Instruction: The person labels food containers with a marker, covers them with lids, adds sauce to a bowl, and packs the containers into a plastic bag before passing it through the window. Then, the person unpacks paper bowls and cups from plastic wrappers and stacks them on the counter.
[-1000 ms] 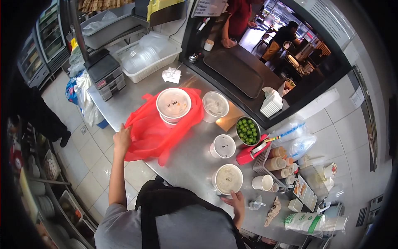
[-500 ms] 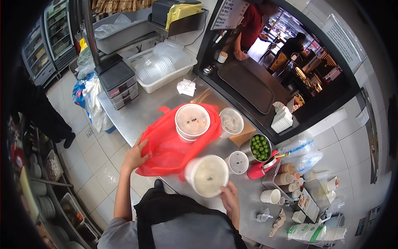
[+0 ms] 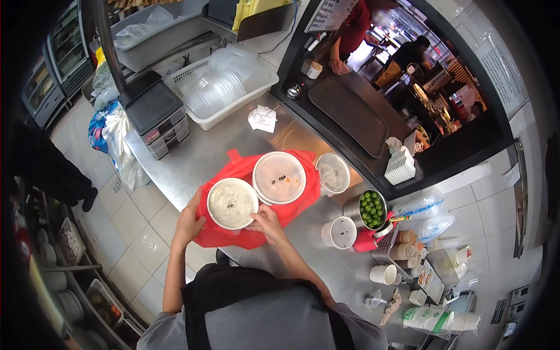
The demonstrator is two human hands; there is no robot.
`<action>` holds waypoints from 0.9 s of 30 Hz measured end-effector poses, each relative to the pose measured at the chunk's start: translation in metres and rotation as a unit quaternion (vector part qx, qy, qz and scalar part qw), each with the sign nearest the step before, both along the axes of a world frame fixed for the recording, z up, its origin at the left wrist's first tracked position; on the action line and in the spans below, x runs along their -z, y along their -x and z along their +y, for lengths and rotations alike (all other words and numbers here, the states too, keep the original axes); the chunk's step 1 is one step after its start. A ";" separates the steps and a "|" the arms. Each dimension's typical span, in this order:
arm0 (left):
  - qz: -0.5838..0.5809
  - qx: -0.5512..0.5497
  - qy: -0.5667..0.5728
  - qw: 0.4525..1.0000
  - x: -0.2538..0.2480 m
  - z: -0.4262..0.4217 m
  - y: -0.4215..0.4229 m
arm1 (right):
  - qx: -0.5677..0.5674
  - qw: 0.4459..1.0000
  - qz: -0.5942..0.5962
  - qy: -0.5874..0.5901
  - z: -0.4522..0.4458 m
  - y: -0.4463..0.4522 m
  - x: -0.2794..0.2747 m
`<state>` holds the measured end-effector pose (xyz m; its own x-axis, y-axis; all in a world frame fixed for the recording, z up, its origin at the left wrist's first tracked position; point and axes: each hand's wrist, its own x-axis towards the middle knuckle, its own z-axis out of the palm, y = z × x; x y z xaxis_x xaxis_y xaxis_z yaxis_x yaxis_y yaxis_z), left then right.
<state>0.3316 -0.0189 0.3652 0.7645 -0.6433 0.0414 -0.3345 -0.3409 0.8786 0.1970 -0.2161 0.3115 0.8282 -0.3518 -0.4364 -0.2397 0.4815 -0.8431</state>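
A red plastic bag [image 3: 296, 213] lies spread on the steel counter. On it sits a round lidded container [image 3: 280, 175] with orange bits showing through the lid and dark marks on top. My right hand [image 3: 268, 224] grips the rim of a second lidded tub [image 3: 232, 203] with pale contents, over the left part of the bag. At the bag's left edge, my left hand [image 3: 190, 221] is closed on the red plastic, close beside that tub. Just right of the bag stands a clear-lidded cup [image 3: 333, 174]. A smaller lidded cup [image 3: 339, 233] is nearer to me.
A metal pot of green limes [image 3: 371, 208] stands at the right, near sauce bottles [image 3: 402, 251] and paper cups. Behind are a white basket of plastic lids [image 3: 213, 93], a receipt [image 3: 262, 119] and a black tray [image 3: 348, 116] in the pass-through window, where a person in red stands.
My right hand has carried the pale tub leftward from the counter's front edge onto the bag, beside the other container. My left hand stays at the bag's left edge.
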 end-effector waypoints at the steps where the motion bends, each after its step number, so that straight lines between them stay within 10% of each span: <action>1: 0.027 -0.002 0.010 1.000 -0.013 0.000 0.000 | 0.000 1.000 0.006 0.001 -0.002 -0.003 0.000; 16: 0.167 0.059 0.163 0.971 -0.080 0.008 0.015 | 0.055 0.996 -0.012 0.063 0.006 0.011 -0.005; 20: -0.001 0.045 0.079 0.996 -0.058 0.007 0.014 | 0.089 0.963 0.001 0.256 -0.023 0.065 -0.040; 26: -0.234 -0.061 0.051 0.969 -0.087 -0.006 0.041 | 0.275 0.570 0.311 0.709 -0.117 0.158 -0.027; 27: -0.267 -0.075 0.061 0.959 -0.094 -0.010 0.046 | 0.256 0.598 0.329 0.685 -0.124 0.171 -0.021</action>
